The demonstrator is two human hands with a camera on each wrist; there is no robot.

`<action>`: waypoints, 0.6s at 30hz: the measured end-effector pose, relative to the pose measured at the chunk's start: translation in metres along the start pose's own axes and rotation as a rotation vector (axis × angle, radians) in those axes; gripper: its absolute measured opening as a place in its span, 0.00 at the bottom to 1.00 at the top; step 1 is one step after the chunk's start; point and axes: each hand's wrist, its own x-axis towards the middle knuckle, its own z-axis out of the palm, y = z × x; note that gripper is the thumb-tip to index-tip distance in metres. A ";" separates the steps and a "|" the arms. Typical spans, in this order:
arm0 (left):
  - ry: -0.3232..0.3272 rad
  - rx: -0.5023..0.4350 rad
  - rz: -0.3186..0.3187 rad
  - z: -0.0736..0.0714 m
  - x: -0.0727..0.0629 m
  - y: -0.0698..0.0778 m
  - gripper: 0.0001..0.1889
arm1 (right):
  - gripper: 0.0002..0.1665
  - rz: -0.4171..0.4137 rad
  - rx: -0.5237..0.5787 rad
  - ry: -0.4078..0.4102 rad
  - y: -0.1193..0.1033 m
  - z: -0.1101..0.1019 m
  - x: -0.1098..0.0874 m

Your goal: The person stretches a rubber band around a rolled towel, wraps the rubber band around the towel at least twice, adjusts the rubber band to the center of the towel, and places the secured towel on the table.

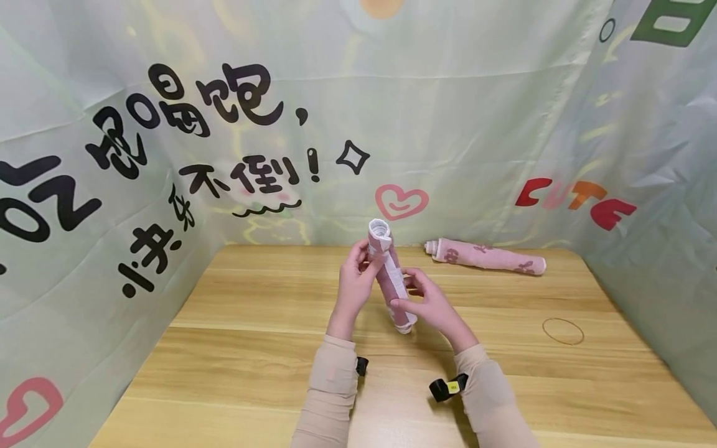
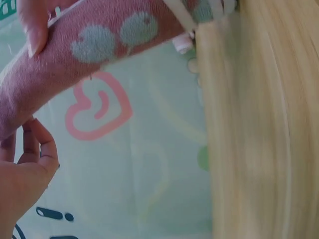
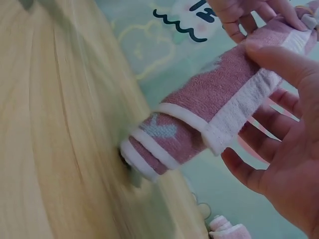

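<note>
A rolled pink towel (image 1: 386, 283) with a white border stands tilted over the wooden table, its spiral end uppermost. My left hand (image 1: 356, 277) holds it near the top, thumb in front and fingers behind. Lower down, my right hand (image 1: 430, 300) grips its side; in the right wrist view the thumb presses the towel (image 3: 209, 89) while the fingers sit beneath. Pale motifs mark the towel (image 2: 94, 42) in the left wrist view. At its upper end, partly cut off in the right wrist view, a thin yellowish strand shows, too small to identify.
A second rolled pink towel (image 1: 487, 256) lies at the table's back edge, right of centre. A thin rubber band (image 1: 562, 331) rests on the table (image 1: 235, 373) to the right. Printed cloth walls (image 1: 476, 137) enclose the back and sides.
</note>
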 end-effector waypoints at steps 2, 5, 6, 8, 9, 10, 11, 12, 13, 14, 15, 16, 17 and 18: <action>0.002 -0.027 -0.033 -0.004 0.001 -0.002 0.21 | 0.33 -0.003 -0.013 0.013 0.001 0.001 0.000; 0.000 -0.022 -0.073 -0.010 0.003 -0.006 0.22 | 0.30 0.001 -0.039 0.026 0.001 0.000 0.000; -0.005 -0.006 -0.080 -0.012 0.003 -0.008 0.21 | 0.30 0.011 -0.052 0.031 0.000 -0.001 -0.001; -0.019 0.049 -0.093 -0.017 0.004 -0.011 0.20 | 0.29 0.042 -0.078 0.038 0.000 -0.004 -0.001; -0.029 0.081 -0.097 -0.019 0.004 -0.013 0.18 | 0.28 0.058 -0.098 0.042 0.000 -0.006 -0.002; -0.040 0.114 -0.099 -0.021 0.004 -0.014 0.17 | 0.28 0.073 -0.120 0.047 0.001 -0.007 -0.002; -0.051 0.145 -0.104 -0.022 0.004 -0.016 0.16 | 0.27 0.086 -0.141 0.054 0.002 -0.009 -0.003; -0.064 0.175 -0.109 -0.024 0.003 -0.017 0.16 | 0.27 0.097 -0.158 0.060 0.003 -0.010 -0.003; -0.078 0.203 -0.116 -0.025 0.003 -0.018 0.15 | 0.27 0.100 -0.175 0.065 0.005 -0.012 -0.003; -0.090 0.225 -0.123 -0.026 0.002 -0.019 0.15 | 0.26 0.099 -0.193 0.073 0.007 -0.013 -0.003; -0.103 0.244 -0.132 -0.027 0.002 -0.020 0.15 | 0.26 0.096 -0.213 0.082 0.009 -0.015 -0.003; -0.116 0.256 -0.141 -0.028 0.002 -0.021 0.16 | 0.25 0.093 -0.230 0.087 0.010 -0.016 -0.003; -0.128 0.262 -0.151 -0.029 0.001 -0.022 0.17 | 0.25 0.089 -0.248 0.091 0.011 -0.018 -0.004; -0.140 0.267 -0.157 -0.029 0.001 -0.023 0.18 | 0.24 0.085 -0.269 0.094 0.013 -0.020 -0.004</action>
